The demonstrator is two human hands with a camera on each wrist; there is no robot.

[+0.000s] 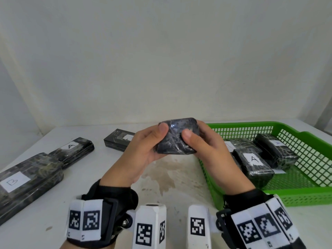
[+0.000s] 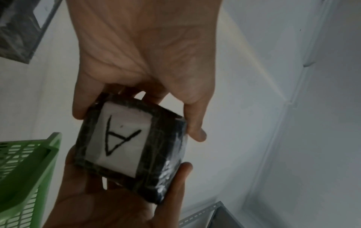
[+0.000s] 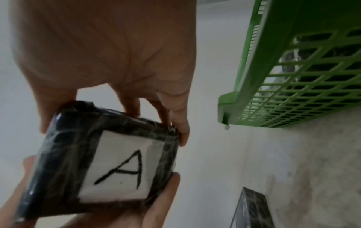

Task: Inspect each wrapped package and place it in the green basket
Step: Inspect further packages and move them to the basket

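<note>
I hold a small black wrapped package (image 1: pixel 177 136) with both hands above the middle of the table, just left of the green basket (image 1: pixel 233 125). My left hand (image 1: pixel 152 141) grips its left end and my right hand (image 1: pixel 196 143) its right end, thumbs on the near face. Its white label marked A (image 2: pixel 121 138) faces away from my head and shows in both wrist views, where the package (image 3: pixel 105 162) fills the lower left. The fingers behind it are hidden in the head view.
In the basket lie three wrapped packages (image 1: pixel 255 165), two with an A label showing. On the table's left lie a long package marked B (image 1: pixel 27 180), one marked A (image 1: pixel 71 150) and a small one (image 1: pixel 117 139). A stained patch (image 1: pixel 161 177) marks the table centre.
</note>
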